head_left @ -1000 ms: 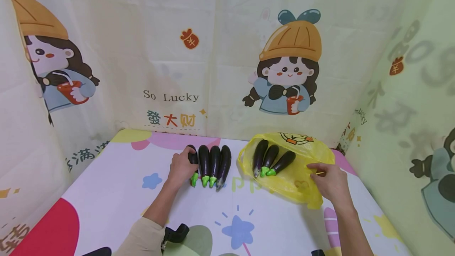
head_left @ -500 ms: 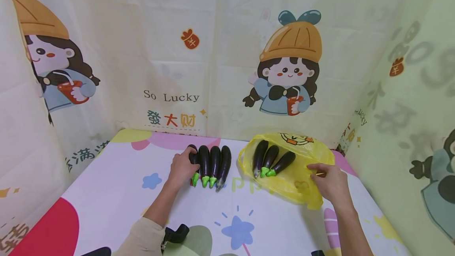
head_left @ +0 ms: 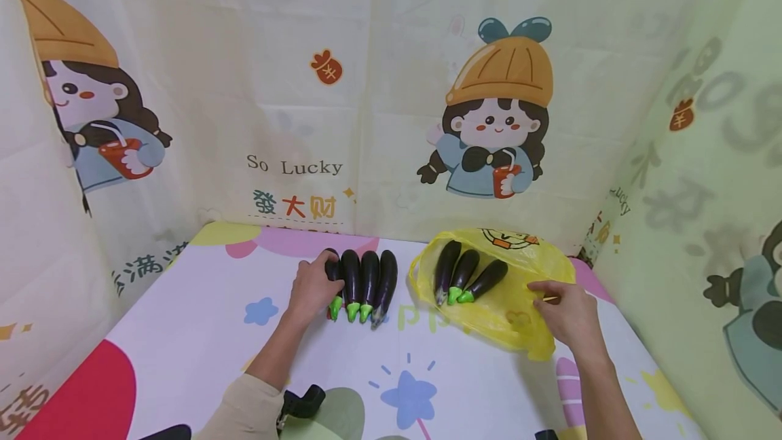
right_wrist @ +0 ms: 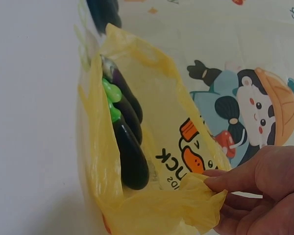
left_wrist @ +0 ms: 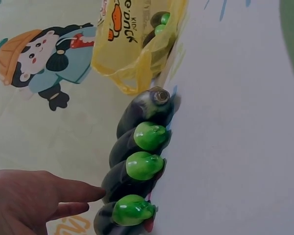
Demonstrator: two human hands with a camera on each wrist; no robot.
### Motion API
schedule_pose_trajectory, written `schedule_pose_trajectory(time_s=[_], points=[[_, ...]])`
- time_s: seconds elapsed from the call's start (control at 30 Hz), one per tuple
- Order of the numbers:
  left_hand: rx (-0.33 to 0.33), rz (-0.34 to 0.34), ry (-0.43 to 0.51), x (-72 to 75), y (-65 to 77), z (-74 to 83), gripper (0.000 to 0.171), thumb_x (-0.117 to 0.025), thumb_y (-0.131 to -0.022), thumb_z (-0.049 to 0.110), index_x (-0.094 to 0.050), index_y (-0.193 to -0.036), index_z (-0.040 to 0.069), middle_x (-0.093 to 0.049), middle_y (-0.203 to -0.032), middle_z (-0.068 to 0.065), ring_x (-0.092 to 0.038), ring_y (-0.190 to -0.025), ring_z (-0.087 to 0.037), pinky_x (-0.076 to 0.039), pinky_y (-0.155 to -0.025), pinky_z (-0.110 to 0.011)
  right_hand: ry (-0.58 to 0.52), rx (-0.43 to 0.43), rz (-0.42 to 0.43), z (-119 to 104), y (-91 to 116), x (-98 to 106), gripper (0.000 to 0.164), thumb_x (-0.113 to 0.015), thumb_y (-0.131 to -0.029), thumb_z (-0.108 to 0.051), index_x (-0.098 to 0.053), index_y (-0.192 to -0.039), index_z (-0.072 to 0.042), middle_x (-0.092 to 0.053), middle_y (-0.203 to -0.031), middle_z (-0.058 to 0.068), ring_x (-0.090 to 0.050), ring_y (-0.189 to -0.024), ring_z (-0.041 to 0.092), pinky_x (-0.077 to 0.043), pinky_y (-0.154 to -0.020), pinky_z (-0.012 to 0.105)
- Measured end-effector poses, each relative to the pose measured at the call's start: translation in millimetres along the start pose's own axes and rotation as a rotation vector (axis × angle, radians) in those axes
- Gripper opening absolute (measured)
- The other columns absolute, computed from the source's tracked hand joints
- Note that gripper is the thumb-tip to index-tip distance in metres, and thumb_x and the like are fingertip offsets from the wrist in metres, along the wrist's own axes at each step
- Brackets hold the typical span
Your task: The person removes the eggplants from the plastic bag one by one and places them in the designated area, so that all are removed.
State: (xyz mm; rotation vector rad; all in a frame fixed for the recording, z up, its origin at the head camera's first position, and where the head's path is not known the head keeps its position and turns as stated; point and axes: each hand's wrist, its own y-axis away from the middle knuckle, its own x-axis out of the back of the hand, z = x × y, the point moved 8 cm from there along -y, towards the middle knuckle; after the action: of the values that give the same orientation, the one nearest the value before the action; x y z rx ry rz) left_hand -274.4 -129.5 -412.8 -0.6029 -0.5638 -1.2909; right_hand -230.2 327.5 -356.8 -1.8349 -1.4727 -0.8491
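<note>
Several dark purple eggplants lie side by side in a row on the table. My left hand (head_left: 313,287) grips the leftmost eggplant (head_left: 335,304), its fingers over the far part and the green stem end showing. Beside it lie the second eggplant (head_left: 351,277), the third (head_left: 369,277) and a grey-capped eggplant (head_left: 386,284) at the right end. On the right, my right hand (right_wrist: 264,196) pinches the edge of a yellow plastic bag (right_wrist: 186,196) and holds its mouth wide. Three eggplants (right_wrist: 132,156) lie inside the bag, stem ends toward the opening.
A white printed cloth (head_left: 208,331) covers the table. Cream curtains (head_left: 391,87) with cartoon figures stand close behind and at both sides. Black wrist-mount parts (head_left: 303,400) show at the near edge, below the left sleeve (head_left: 244,409).
The leftmost eggplant has shifted very slightly to the right under my left hand, closer to its neighbour. My right hand and the bag stay as they were.
</note>
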Motion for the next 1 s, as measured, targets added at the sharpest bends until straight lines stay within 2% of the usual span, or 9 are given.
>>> schedule_pose_trajectory(time_s=[0.23, 0.43, 0.57, 0.7, 1.0], points=[[-0.02, 0.04, -0.005, 2.1, -0.8, 5.6, 0.038, -0.073, -0.09, 0.012, -0.066, -0.127, 0.005, -0.056, -0.117, -0.026, -0.053, -0.106, -0.039, -0.052, -0.083, -0.05, 0.001, 0.012, -0.001, 0.6, 0.2, -0.4, 0.029, -0.067, -0.096, -0.006, -0.075, -0.123, -0.001, -0.07, -0.113, 0.023, -0.066, -0.098, 0.035, -0.054, -0.066, 0.027], [-0.115, 0.051, 0.04, 2.7, -0.5, 18.0, 0.028, -0.073, -0.091, 0.009, -0.07, -0.118, 0.005, -0.06, -0.096, -0.016, -0.055, -0.089, -0.029, -0.049, -0.072, -0.038, -0.002, 0.009, -0.003, 0.7, -0.1, -0.7, 0.029, -0.067, -0.095, -0.005, -0.075, -0.123, -0.001, -0.07, -0.113, 0.024, -0.065, -0.098, 0.035, -0.054, -0.067, 0.026], [-0.18, 0.019, 0.087, -2.4, 0.8, 29.5, 0.021, -0.074, -0.092, 0.007, -0.071, -0.113, 0.006, -0.06, -0.082, -0.008, -0.055, -0.076, -0.022, -0.049, -0.064, -0.03, -0.005, -0.001, -0.003, 1.2, -0.1, -2.0, 0.029, -0.066, -0.095, -0.005, -0.075, -0.123, -0.001, -0.07, -0.113, 0.024, -0.066, -0.096, 0.034, -0.055, -0.067, 0.027], [-0.234, -0.023, 0.122, -10.1, 3.8, 41.0, 0.018, -0.073, -0.092, 0.005, -0.072, -0.111, 0.005, -0.062, -0.077, -0.005, -0.056, -0.07, -0.017, -0.049, -0.062, -0.028, -0.012, -0.006, -0.006, 0.8, 0.0, -2.7, 0.029, -0.066, -0.095, -0.004, -0.075, -0.122, 0.0, -0.07, -0.113, 0.024, -0.065, -0.096, 0.034, -0.056, -0.068, 0.029], [-0.339, -0.1, 0.105, -28.7, 7.5, 72.5, 0.016, -0.074, -0.092, 0.006, -0.073, -0.108, 0.008, -0.062, -0.078, 0.001, -0.057, -0.072, -0.014, -0.051, -0.067, -0.026, -0.02, 0.013, 0.001, -2.4, 1.6, -1.6, 0.029, -0.067, -0.095, -0.005, -0.075, -0.122, -0.001, -0.071, -0.112, 0.023, -0.067, -0.096, 0.034, -0.055, -0.068, 0.029]])
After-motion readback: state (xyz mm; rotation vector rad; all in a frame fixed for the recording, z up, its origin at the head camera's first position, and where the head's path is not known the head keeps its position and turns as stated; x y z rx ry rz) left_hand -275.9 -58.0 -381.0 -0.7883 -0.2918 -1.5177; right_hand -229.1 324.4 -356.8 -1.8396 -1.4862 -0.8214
